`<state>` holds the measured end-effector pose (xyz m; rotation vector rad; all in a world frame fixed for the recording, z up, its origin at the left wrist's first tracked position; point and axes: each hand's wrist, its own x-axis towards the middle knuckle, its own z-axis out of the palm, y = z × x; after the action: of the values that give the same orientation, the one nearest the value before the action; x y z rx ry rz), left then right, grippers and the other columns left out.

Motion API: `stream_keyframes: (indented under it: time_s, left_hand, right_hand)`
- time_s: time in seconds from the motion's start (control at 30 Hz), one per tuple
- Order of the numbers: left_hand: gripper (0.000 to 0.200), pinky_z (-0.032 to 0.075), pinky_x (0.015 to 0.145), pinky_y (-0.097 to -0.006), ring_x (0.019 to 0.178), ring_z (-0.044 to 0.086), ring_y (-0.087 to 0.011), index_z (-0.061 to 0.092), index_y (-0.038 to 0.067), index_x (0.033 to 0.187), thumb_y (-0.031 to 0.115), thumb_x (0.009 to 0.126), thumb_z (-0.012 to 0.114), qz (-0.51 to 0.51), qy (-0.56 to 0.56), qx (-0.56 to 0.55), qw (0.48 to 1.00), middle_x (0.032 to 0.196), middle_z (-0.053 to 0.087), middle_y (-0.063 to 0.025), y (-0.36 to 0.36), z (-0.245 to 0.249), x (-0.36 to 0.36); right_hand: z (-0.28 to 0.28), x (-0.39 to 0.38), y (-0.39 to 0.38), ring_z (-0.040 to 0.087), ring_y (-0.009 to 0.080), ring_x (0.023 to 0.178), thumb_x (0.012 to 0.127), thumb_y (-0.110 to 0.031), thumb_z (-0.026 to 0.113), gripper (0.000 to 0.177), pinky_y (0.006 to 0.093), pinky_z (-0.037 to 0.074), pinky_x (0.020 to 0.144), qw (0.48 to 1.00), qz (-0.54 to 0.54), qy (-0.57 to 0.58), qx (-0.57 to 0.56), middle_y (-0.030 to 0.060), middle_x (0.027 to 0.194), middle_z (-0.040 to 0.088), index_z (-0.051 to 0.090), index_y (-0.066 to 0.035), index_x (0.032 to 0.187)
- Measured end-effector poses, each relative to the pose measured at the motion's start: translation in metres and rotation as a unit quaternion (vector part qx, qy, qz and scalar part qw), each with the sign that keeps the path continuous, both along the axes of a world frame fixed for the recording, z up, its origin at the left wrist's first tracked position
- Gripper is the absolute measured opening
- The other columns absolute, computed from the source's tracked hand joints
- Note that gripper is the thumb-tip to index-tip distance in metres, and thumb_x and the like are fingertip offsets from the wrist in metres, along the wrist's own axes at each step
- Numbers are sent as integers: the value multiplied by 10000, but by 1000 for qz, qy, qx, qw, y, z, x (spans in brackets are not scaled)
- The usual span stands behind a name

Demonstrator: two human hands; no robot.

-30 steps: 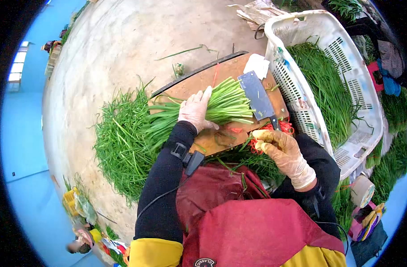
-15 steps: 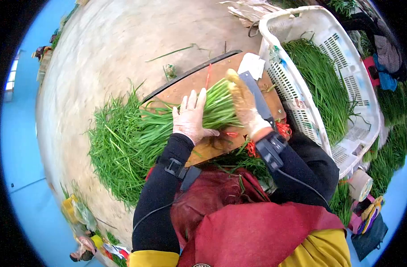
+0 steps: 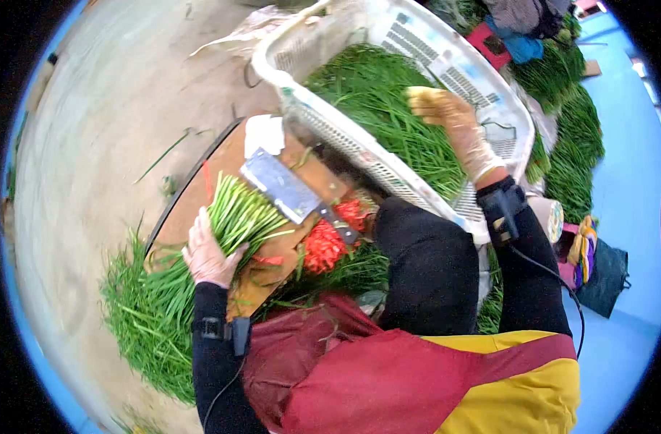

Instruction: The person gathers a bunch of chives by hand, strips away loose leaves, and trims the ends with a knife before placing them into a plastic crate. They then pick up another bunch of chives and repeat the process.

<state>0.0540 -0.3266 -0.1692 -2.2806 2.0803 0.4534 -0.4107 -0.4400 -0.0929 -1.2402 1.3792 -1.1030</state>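
Our left hand (image 3: 209,254) grips the chive bundle (image 3: 242,211) on the wooden board (image 3: 225,160) beside the cleaver (image 3: 280,184) — long green stalks, pale cut ends. Right hand (image 3: 439,107) sits over the white basket (image 3: 345,152) — too blurry, can't tell its grip. Concrete floor (image 3: 92,130) all around.

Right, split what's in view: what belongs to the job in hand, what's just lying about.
Job: left hand gripping the bunch of greens; cutting board; cleaver; red ties; right hand in the white crate of greens.
Lying about: white paper scrap; pale roll; dark bag; heap of clothes.
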Motion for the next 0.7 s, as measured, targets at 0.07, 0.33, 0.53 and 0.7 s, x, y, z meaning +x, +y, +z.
stream_keyframes:
  time_s: [0.07, 0.33, 0.53, 0.7]
  left_hand:
    - [1201, 256, 1036, -616, 1348, 318, -322, 99, 147, 1508, 460, 602, 822, 5, -16, 23, 1000, 1498, 287, -136, -1, 2, -4]
    - [1160, 256, 1060, -583, 1378, 292, -326, 150, 129, 1502, 358, 597, 839, -19, -1, -9, 1000, 1511, 277, -154, -3, -12, -6]
    - [1138, 309, 1080, -418, 1318, 376, -364, 213, 34, 1468, 156, 541, 862, -57, 60, -45, 996, 1455, 352, -210, -7, -11, -11]
    - [1137, 313, 1093, -391, 1305, 389, -379, 221, 15, 1461, 53, 513, 849, -46, 67, -42, 996, 1444, 363, -223, -9, -10, -16]
  right_hand:
    - [-5, -78, 12, 614, 78, 804, 916, -426, 589, 396, 215, 476, 697, 990, -112, 74, 53, 13, 946, 692, 685, -79, 1080]
    - [-134, -189, 74, 645, 245, 734, 873, -366, 573, 328, 386, 502, 684, 931, 11, 261, 255, 126, 781, 681, 687, -61, 828]
    - [-196, -159, 87, 661, 284, 871, 795, -188, 624, 158, 378, 518, 774, 616, 513, 592, 79, 134, 915, 701, 716, -108, 895]
    - [-163, -154, 60, 651, 335, 917, 793, -125, 575, 208, 396, 513, 814, 751, 176, 565, 294, 164, 951, 683, 707, -75, 945]
